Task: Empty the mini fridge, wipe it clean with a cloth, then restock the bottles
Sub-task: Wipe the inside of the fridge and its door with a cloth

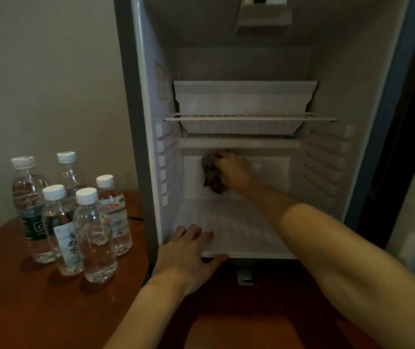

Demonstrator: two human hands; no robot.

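Wiping is being done: the brown cloth (211, 176) is being gripped against the mini fridge (327, 157) back wall by the right hand (231, 172), the flat-fingered left hand (188, 253) is bracing the floor, and restocking the water bottles (93, 235) is being left for later.

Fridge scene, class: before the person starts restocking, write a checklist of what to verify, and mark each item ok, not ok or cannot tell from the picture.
1. Fridge emptied of bottles: ok; none show on the wire shelf or floor.
2. Bottles within reach: ok; five stand upright on the wooden top left of the fridge.
3. Bottle caps on: ok; all five wear white caps.
4. Wiping finished: not ok; the right hand holds the cloth against the back wall.
5. Left hand free: not ok; it rests on the floor's front edge.
6. Inside dry: cannot tell.
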